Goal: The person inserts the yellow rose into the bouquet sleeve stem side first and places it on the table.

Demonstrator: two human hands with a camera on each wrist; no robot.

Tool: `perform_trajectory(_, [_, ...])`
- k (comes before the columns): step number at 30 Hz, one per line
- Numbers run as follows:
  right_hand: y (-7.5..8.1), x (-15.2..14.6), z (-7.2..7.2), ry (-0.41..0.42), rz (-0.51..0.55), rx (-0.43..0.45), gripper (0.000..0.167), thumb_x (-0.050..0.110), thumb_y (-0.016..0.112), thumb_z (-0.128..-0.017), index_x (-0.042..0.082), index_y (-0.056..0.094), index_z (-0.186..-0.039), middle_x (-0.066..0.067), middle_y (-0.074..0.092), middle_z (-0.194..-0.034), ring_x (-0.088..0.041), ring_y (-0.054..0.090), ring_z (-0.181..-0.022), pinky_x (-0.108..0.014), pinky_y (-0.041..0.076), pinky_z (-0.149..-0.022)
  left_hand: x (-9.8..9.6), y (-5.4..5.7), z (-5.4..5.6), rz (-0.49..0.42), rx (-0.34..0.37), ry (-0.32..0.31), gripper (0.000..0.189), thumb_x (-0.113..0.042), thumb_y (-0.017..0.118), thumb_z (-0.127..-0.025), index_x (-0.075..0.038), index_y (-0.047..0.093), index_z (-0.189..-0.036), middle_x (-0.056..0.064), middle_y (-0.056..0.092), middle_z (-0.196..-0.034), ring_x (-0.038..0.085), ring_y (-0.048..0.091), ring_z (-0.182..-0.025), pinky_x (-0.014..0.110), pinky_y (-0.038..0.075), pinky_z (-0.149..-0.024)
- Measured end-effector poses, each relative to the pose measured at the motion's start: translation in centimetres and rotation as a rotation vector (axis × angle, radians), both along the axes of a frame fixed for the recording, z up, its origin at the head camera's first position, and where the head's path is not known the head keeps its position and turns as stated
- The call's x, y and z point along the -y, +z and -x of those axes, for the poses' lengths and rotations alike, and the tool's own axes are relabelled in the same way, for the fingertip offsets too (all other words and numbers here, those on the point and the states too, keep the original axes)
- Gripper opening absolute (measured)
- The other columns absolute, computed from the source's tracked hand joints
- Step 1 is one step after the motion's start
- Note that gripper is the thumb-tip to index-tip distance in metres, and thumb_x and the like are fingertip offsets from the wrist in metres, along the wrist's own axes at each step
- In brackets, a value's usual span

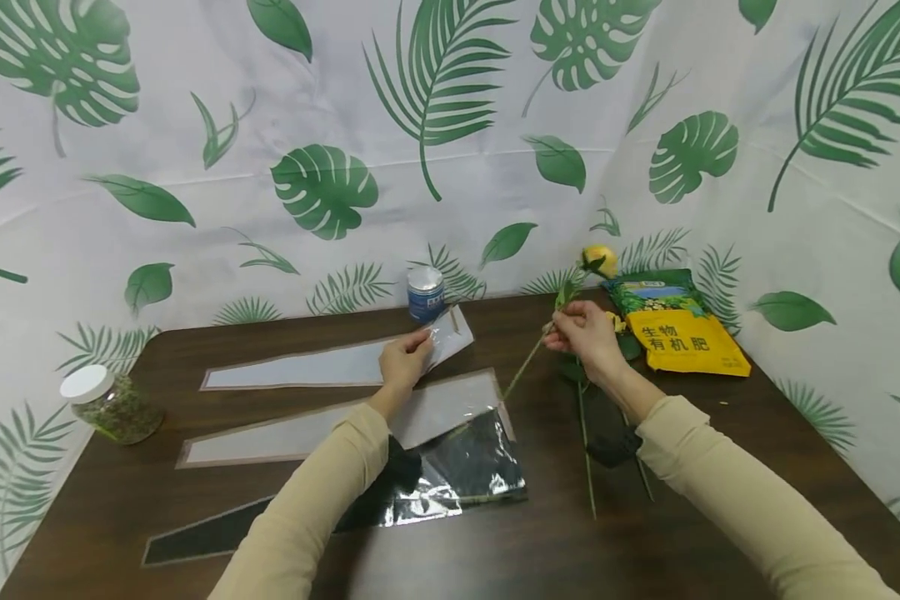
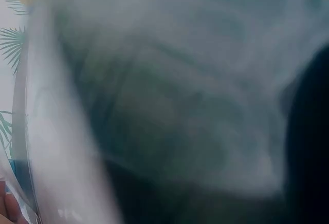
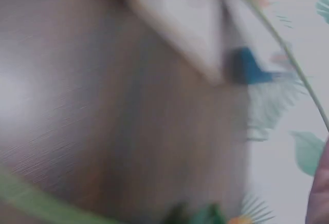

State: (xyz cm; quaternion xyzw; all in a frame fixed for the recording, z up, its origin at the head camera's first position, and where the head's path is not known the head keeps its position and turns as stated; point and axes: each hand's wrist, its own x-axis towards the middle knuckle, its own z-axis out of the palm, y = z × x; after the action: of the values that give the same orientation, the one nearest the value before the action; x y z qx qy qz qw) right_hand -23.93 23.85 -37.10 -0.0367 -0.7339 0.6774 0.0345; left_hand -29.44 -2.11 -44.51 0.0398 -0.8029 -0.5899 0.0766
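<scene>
My left hand point(image 1: 403, 362) pinches the raised wide end of a long tapered white plastic flower sleeve point(image 1: 330, 364), the farthest of three laid side by side. A second white sleeve point(image 1: 450, 402) and a black, shiny one point(image 1: 468, 458) lie nearer. With thumb and fingers, my right hand point(image 1: 588, 333) holds a yellow rose point(image 1: 600, 261) by its green stem, bloom up and leaning right. The stem's lower end overlaps the middle sleeve's wide end. In the right wrist view the stem point(image 3: 290, 54) slants past the white sleeve. Blur fills most of the left wrist view.
More flower stems point(image 1: 587, 450) and a dark bundle point(image 1: 611, 433) lie under my right forearm. A yellow-green fertilizer bag point(image 1: 682, 333) sits at the back right. Behind the sleeves stands a blue can point(image 1: 426, 296); a white-lidded jar point(image 1: 120, 408) is at the table's left edge.
</scene>
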Motion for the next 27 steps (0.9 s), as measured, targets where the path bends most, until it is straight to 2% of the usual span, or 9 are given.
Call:
perform_trajectory(5, [1.7, 0.8, 2.3, -0.234, 0.183, -0.165, 0.015, 0.011, 0.048, -0.098, 0.007, 0.039, -0.109, -0.003, 0.062, -0.075, -0.009, 0.065, -0.061, -0.022, 0.055, -0.062, -0.3, 0.1, -0.4, 0.014, -0.002, -0.024, 0.020, -0.013, 0.069, -0.085, -0.006, 0.073, -0.103, 0.008, 0.071, -0.104, 0.021, 0.064, -0.093, 0.024, 0.047, -0.078])
perform_trajectory(10, [1.3, 1.5, 3.7, -0.343, 0.236, -0.251, 0.014, 0.010, 0.048, -0.097, 0.009, 0.038, -0.106, -0.007, 0.061, -0.079, -0.012, 0.065, -0.063, -0.025, 0.056, -0.064, -0.5, 0.3, -0.5, 0.030, -0.010, -0.022, 0.019, -0.015, 0.068, -0.085, -0.008, 0.073, -0.103, 0.008, 0.071, -0.104, 0.021, 0.064, -0.096, 0.030, 0.048, -0.083])
perform_trajectory(18, [-0.8, 2.6, 4.6, -0.392, 0.242, -0.267, 0.013, 0.011, 0.049, -0.097, 0.011, 0.039, -0.105, -0.013, 0.058, -0.084, -0.015, 0.066, -0.067, -0.027, 0.056, -0.068, -0.2, 0.2, -0.5, 0.064, -0.022, -0.034, 0.019, -0.017, 0.069, -0.085, -0.010, 0.074, -0.102, 0.006, 0.071, -0.107, 0.022, 0.064, -0.102, 0.034, 0.046, -0.089])
perform_trajectory(22, [-1.5, 3.3, 4.6, -0.368, 0.266, -0.280, 0.010, 0.006, 0.049, -0.097, 0.010, 0.041, -0.102, -0.013, 0.059, -0.084, -0.014, 0.066, -0.067, -0.027, 0.056, -0.067, 0.0, 0.2, -0.5, 0.060, -0.030, -0.030, 0.019, -0.018, 0.069, -0.085, -0.010, 0.074, -0.102, 0.006, 0.071, -0.107, 0.022, 0.064, -0.103, 0.035, 0.046, -0.090])
perform_trajectory(27, [-2.4, 4.7, 4.7, -0.320, 0.297, -0.236, 0.009, 0.004, 0.050, -0.096, 0.007, 0.043, -0.101, -0.007, 0.061, -0.079, -0.012, 0.066, -0.064, -0.026, 0.056, -0.064, 0.1, 0.2, -0.5, 0.052, -0.055, -0.018, 0.019, -0.017, 0.068, -0.085, -0.009, 0.074, -0.101, 0.007, 0.071, -0.104, 0.022, 0.065, -0.099, 0.034, 0.047, -0.087])
